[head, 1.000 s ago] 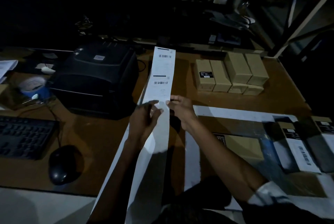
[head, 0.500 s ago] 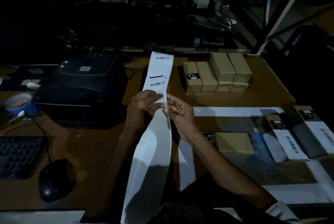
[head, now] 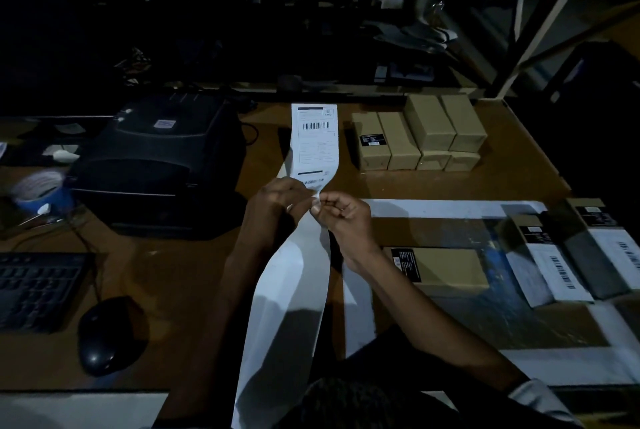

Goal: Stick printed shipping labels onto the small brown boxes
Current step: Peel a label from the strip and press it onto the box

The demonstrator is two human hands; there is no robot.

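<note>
Both hands, left hand (head: 277, 202) and right hand (head: 341, 217), pinch the label strip (head: 313, 148) at frame centre, above the desk (head: 180, 276); brown boxes (head: 419, 132) sit upper right.

Barcodes are showing on the label strip (head: 316, 138) and on the labelled boxes (head: 557, 269) right of it; the print is staying too small to read.

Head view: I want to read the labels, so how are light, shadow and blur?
Head view: dim overall, background nearly black; the label strip is brightest, barcode visible but fine print unreadable; arm shadows cross the strip's lower part; the blue cup looks blurred; wide-angle bending at the edges.
</note>
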